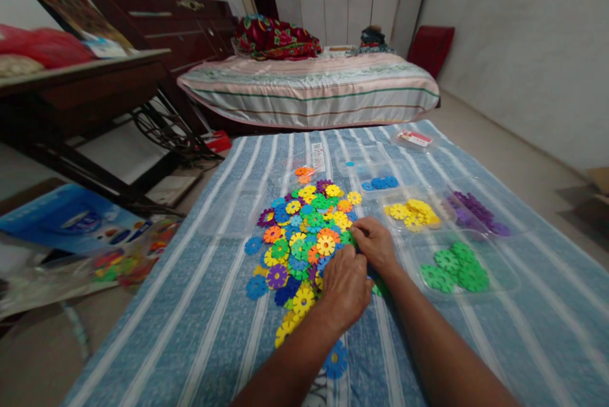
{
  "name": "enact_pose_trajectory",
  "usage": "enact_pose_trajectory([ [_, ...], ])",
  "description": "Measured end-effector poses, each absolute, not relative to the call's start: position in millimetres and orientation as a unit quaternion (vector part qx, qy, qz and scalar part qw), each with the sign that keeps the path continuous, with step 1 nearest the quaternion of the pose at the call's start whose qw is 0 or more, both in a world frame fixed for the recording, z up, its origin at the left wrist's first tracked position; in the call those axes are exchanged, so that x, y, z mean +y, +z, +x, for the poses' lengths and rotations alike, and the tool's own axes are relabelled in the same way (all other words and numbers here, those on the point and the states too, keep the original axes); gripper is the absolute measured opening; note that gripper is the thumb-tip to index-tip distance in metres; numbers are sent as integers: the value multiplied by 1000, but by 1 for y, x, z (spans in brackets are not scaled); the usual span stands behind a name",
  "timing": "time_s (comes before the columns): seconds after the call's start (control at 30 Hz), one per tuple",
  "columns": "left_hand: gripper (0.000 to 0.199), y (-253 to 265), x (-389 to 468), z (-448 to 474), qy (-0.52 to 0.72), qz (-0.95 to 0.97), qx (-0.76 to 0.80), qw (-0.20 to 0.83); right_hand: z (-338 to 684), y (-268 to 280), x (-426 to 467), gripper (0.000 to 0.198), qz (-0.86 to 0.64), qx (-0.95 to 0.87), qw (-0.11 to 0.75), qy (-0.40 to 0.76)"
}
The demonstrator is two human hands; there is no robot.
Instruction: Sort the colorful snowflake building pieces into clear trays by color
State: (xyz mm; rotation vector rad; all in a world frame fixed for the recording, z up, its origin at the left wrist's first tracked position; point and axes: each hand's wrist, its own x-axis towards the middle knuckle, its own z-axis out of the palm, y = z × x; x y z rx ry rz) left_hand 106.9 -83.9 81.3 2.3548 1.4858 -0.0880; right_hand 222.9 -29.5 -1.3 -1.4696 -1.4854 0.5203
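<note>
A pile of notched, flower-shaped plastic discs (276, 276) in several colours lies spread on the striped cloth. At its right edge my left hand (346, 283) reaches in, fingers curled together; what they hold, if anything, is hidden beneath the hand. Close beside it, my right hand (375, 245) has its fingers bent and pinched at a green disc (349, 238). Another green piece (378, 288) shows partly below my hands. To the right, clear plastic boxes hold green discs (459, 267), yellow discs (413, 213), purple discs (474, 212) and blue discs (383, 183).
A few orange discs (304, 174) sit in a clear container behind the pile. One transparent box (228, 213) stands left of it, and a lidded box (413, 139) lies at the far right corner. Beyond are a bed (309, 93) and, left, a sewing-machine table (85, 77).
</note>
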Motion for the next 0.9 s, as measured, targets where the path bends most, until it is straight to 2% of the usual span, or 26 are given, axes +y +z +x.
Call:
enact_pose_trajectory([
  [0.2,22,74,-84,102,19,831,523,188,224,-2,-29,19,-601,-609,472,212],
  [0.3,14,73,-85,100,61,816,535,209,223,-2,-29,19,-603,-610,469,209],
  [0.4,7,74,-82,93,95,786,549,266,223,-2,-29,19,-605,-612,466,204],
  [0.53,18,80,-68,76,139,736,535,391,222,-1,-28,19,-610,-612,462,201],
  [0.77,15,124,-11,100,286,646,515,486,221,-1,-28,21,-609,-612,465,195],
  [0.83,6,141,9,117,319,629,509,493,221,-2,-28,21,-610,-614,462,190],
  [0.9,8,151,23,129,341,620,506,493,221,-2,-27,20,-604,-621,461,193],
])
